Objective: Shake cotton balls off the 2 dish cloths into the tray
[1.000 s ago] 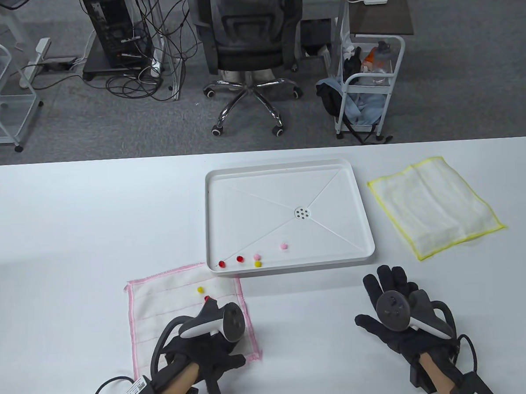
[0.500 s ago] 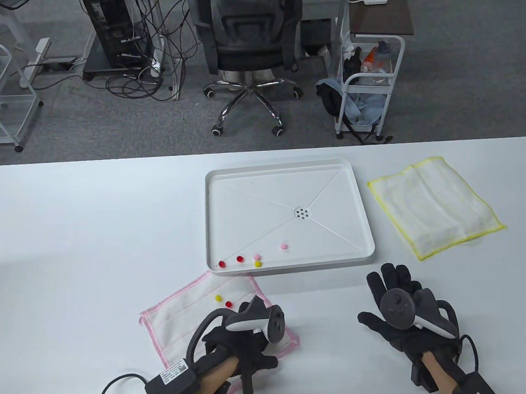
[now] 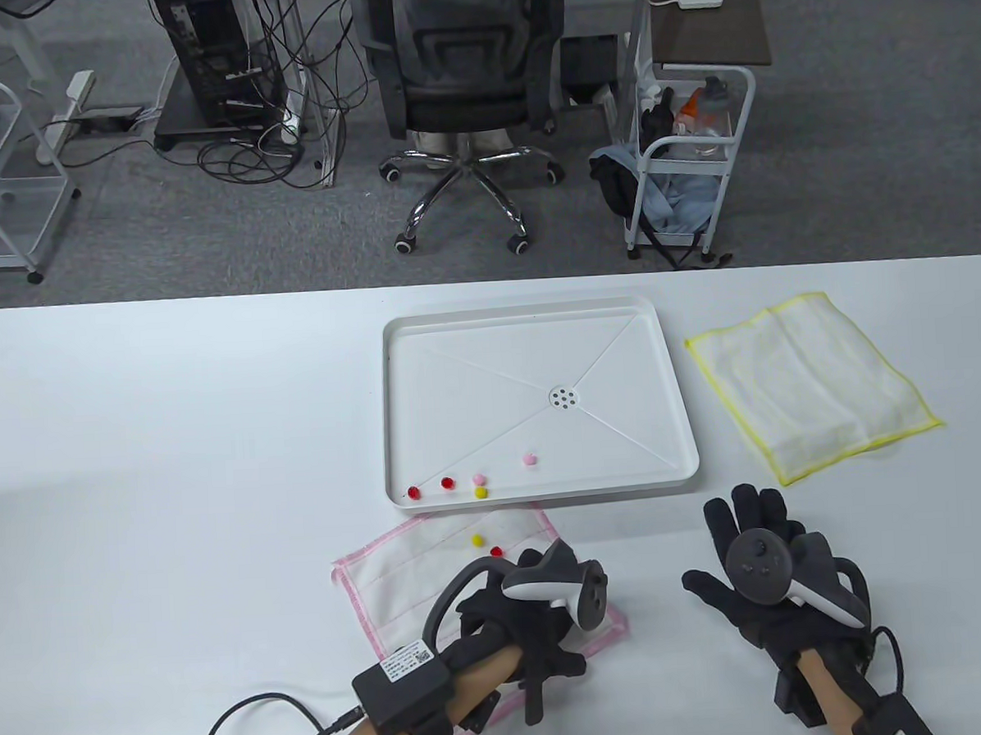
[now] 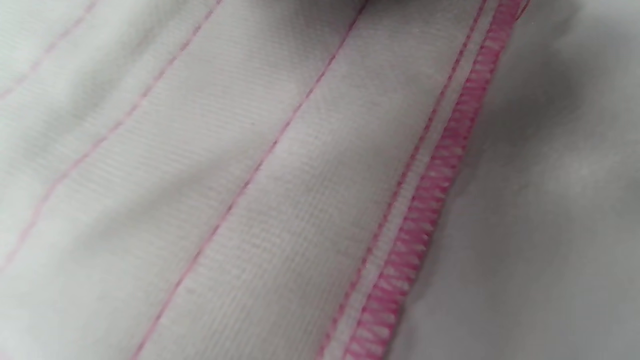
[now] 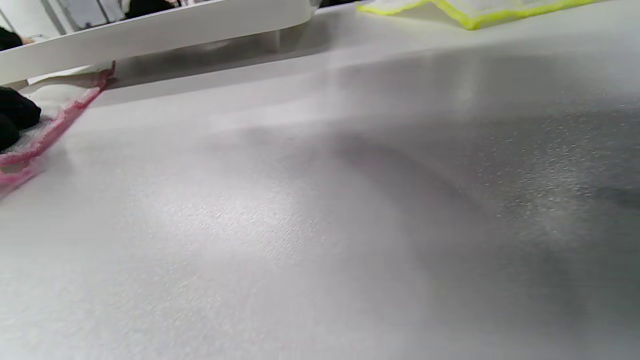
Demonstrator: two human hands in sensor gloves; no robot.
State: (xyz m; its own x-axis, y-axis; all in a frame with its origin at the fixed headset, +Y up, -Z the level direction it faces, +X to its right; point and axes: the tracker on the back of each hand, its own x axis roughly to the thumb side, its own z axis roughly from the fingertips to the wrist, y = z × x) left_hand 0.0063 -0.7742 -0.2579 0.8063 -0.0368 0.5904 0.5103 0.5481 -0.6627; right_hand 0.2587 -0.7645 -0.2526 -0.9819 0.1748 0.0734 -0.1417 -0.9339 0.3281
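Observation:
The pink-edged dish cloth [image 3: 423,572] [image 4: 240,200] lies flat on the table just in front of the tray. A yellow cotton ball [image 3: 476,540] and a red one [image 3: 495,551] sit on it near its far edge. My left hand [image 3: 546,640] presses on the cloth's near right part; the tracker hides most of its fingers. My right hand [image 3: 741,527] is open with fingers spread, low over bare table to the right. Several cotton balls [image 3: 479,477] lie in the near left of the white tray [image 3: 546,491]. The yellow-edged cloth [image 3: 812,383] lies flat to the right of the tray with no balls on it.
The right wrist view shows the tray's underside [image 5: 150,30], the pink cloth's corner [image 5: 45,132] and the yellow cloth [image 5: 475,12] across the table top. An office chair [image 3: 463,73] and a cart [image 3: 685,160] stand beyond the far edge.
My left hand has slid the pink cloth to the right along the table, turning it, with both balls still on it. My right hand has shifted slightly right.

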